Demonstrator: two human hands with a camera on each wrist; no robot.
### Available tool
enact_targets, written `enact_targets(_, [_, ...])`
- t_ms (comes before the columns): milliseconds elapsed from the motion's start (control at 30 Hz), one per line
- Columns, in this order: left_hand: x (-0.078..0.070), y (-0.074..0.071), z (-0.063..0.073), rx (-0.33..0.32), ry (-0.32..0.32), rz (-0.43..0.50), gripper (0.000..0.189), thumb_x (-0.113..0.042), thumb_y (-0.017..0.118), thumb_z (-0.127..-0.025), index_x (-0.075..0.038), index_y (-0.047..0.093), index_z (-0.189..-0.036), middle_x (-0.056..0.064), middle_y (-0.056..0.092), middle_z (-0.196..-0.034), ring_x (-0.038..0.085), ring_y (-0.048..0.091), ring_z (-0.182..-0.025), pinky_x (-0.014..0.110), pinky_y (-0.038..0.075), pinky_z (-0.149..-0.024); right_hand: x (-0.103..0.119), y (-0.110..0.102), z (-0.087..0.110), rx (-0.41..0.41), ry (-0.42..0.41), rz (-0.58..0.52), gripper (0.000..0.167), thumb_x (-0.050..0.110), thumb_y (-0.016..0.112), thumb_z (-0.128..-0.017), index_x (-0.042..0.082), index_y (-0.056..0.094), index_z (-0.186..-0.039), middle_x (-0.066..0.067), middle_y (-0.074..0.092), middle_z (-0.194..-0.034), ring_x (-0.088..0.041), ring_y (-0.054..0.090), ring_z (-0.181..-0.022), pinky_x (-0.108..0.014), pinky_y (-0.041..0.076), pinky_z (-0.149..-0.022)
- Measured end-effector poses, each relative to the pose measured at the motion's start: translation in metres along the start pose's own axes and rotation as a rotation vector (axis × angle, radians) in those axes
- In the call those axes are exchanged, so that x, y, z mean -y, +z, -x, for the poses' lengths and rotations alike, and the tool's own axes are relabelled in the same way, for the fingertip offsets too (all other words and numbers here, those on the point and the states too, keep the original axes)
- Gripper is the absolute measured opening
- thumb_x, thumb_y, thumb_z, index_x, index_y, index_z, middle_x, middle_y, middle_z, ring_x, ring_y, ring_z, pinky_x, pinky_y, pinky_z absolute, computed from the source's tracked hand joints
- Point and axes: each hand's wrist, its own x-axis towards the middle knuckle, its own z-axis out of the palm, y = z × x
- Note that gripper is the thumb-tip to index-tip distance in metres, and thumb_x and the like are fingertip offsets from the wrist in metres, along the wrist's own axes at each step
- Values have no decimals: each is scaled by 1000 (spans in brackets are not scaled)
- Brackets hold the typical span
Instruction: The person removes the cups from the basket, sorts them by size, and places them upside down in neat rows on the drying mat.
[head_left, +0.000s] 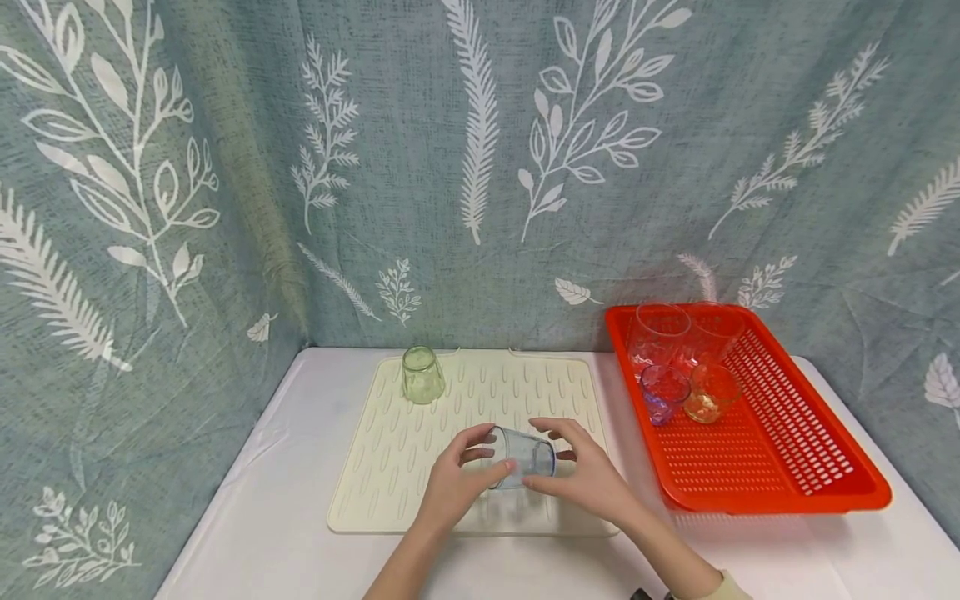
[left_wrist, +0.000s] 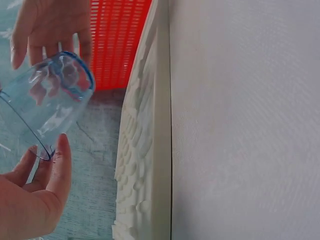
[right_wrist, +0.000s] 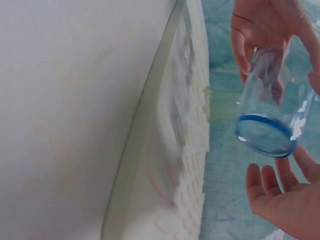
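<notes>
A clear, blue-tinted drinking glass [head_left: 523, 458] lies tilted on its side in the air above the cream draining mat [head_left: 405, 500]. My left hand [head_left: 457, 471] grips one end, with the thumb on the near side and the fingers behind. At the other end, marked by a dark blue ring [right_wrist: 265, 135], my right hand [head_left: 588, 471] is spread loosely around the glass. Its fingertips are at or just off the glass; contact is hard to tell. A green glass [head_left: 422, 377] stands upside down at the mat's far left.
On the right sits a red plastic basket [head_left: 780, 502]. It holds tall clear glasses [head_left: 660, 333] at the back, with a purple glass [head_left: 663, 396] and a yellowish glass [head_left: 711, 396] in front. Behind the white table [head_left: 285, 467] hangs a leaf-patterned green curtain [head_left: 420, 167].
</notes>
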Motion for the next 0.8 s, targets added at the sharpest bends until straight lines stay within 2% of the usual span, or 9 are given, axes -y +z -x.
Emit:
enact_targets(100, [1,-2,-1,-5,-22,96,59,-27,74,-86,-10,51,-138,9,55,-133,27,53,-118,35,51,-88,-4,-1,-2,18,76,-150,68,24,84,-77,16,53,-138,-9,52,-134,-25,49,-118,-45,46,-98])
enact_targets(300, [1,-2,0,-14,-48,276,57,-21,68,-89,-5,48,-140,13,52,-134,18,55,-112,27,50,-83,-6,0,-4,57,205,-357,66,21,78,-82,16,48,-141,-8,51,-136,-29,46,-123,-39,47,-96])
enact_targets(400, [-1,-2,1,-22,-69,319,58,-22,66,-91,-2,46,-141,15,50,-136,13,56,-106,27,50,-85,-4,3,-5,62,264,-454,67,20,76,-84,12,46,-143,-10,51,-135,-28,47,-122,-36,45,-96])
enact_targets(533, [-4,-1,1,-26,-96,362,60,-23,63,-92,-1,42,-144,15,48,-139,12,57,-105,28,49,-88,-2,7,-5,89,327,-636,70,17,71,-88,3,36,-147,-15,50,-134,-22,53,-114,-38,45,-101])
enact_targets(667, [-5,-1,2,-30,-106,397,62,-25,63,-92,-1,41,-144,15,48,-140,12,57,-107,28,50,-87,-1,11,-4,111,346,-817,73,12,67,-91,-6,26,-148,-15,51,-130,-19,58,-108,-39,46,-101])
enact_targets(800, [-5,-1,3,-31,-105,414,62,-25,62,-92,-1,40,-144,15,49,-139,13,57,-107,28,50,-87,1,14,-3,107,353,-906,73,11,66,-91,-8,24,-148,-8,57,-125,-16,59,-107,-37,48,-99])
